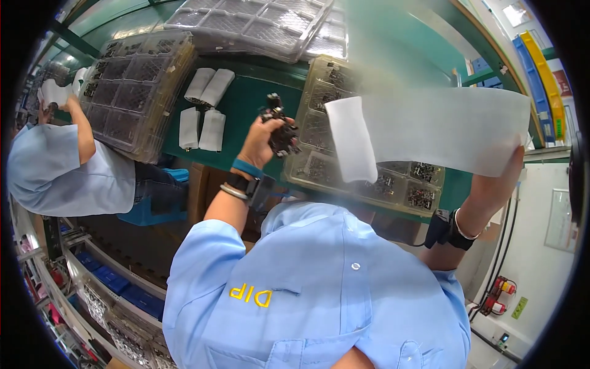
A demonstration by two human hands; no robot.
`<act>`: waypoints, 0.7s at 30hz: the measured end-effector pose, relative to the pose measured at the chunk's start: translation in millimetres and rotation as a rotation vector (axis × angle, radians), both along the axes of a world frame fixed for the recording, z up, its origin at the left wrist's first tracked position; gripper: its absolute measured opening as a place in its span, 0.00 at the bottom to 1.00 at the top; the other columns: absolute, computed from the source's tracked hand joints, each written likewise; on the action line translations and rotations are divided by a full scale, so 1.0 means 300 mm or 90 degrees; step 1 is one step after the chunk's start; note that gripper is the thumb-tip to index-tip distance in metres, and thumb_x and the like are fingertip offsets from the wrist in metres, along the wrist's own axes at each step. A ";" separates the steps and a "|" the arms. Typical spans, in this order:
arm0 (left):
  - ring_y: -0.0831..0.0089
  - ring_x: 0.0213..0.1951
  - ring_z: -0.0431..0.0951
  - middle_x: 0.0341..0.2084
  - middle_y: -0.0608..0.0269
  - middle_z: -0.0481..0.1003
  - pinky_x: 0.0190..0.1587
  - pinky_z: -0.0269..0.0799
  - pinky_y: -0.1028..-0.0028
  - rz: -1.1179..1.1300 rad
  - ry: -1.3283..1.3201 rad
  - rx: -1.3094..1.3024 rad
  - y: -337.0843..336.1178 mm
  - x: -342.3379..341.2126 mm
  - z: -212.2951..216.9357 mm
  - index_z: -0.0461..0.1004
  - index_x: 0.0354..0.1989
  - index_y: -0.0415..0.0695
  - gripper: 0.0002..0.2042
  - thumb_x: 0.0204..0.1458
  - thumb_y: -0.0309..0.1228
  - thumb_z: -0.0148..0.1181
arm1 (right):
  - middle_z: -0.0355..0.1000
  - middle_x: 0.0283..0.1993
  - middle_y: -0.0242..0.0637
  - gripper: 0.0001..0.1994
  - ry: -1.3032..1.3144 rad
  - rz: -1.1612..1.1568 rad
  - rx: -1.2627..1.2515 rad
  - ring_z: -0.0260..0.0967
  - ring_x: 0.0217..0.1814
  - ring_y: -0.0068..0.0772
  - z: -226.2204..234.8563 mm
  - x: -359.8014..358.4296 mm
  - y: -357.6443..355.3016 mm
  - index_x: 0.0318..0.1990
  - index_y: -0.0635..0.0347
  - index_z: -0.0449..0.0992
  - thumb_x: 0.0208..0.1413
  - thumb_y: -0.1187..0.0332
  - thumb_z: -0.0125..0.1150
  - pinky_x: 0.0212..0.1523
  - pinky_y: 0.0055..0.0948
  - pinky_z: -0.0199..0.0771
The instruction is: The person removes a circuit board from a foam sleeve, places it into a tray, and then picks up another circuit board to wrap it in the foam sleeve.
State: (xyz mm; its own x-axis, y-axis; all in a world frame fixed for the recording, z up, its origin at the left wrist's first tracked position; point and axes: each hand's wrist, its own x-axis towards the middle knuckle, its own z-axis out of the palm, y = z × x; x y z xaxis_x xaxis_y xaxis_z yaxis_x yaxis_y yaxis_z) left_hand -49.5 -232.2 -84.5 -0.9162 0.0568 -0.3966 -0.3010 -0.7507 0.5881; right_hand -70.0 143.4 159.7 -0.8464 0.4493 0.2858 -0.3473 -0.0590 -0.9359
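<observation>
My left hand is closed round a bunch of small black components with metal parts, held above the green bench top. At the far right, my right hand grips the end of a thin white foam sheet, its fingers partly hidden behind it. The sheet stretches leftward to a brighter, folded or rolled end. Under it lies a clear compartment tray with small components in its cells, partly covered. Several white foam-wrapped bundles rest left of my left hand.
Stacked clear compartment trays stand at the left and at the back. A co-worker in a light blue shirt handles white foam beyond the left stack. Blue and yellow bins stand at the right. Below the bench is a blue crate.
</observation>
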 end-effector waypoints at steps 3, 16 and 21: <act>0.68 0.32 0.78 0.37 0.55 0.76 0.33 0.79 0.66 0.032 -0.034 -0.160 -0.107 -0.043 -0.096 0.64 0.46 0.41 0.13 0.52 0.21 0.51 | 0.67 0.54 0.40 0.21 0.005 0.036 -0.112 0.64 0.56 0.33 -0.018 0.008 0.053 0.58 0.65 0.63 0.69 0.58 0.36 0.56 0.34 0.67; 0.54 0.48 0.73 0.47 0.48 0.71 0.52 0.69 0.64 0.048 -0.042 -0.615 -0.074 -0.123 -0.336 0.61 0.59 0.34 0.28 0.46 0.26 0.56 | 0.68 0.51 0.38 0.18 -0.011 0.018 -0.068 0.66 0.53 0.30 -0.095 0.068 0.115 0.55 0.64 0.66 0.69 0.61 0.37 0.56 0.30 0.67; 0.54 0.54 0.70 0.54 0.47 0.68 0.56 0.66 0.64 -0.053 0.055 -0.810 -0.038 -0.102 -0.270 0.60 0.61 0.38 0.29 0.47 0.27 0.57 | 0.69 0.50 0.36 0.17 0.076 0.354 -0.217 0.66 0.53 0.30 -0.160 0.057 0.174 0.54 0.62 0.67 0.69 0.61 0.38 0.54 0.30 0.66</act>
State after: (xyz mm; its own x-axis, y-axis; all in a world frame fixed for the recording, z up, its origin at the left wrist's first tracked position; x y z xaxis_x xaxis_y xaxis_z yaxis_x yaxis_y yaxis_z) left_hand -80.0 -243.6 -165.6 -0.9537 -0.2591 -0.1526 -0.2445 0.3725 0.8952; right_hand -52.9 195.7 111.7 -0.9497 0.0358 0.3111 -0.2794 -0.5454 -0.7902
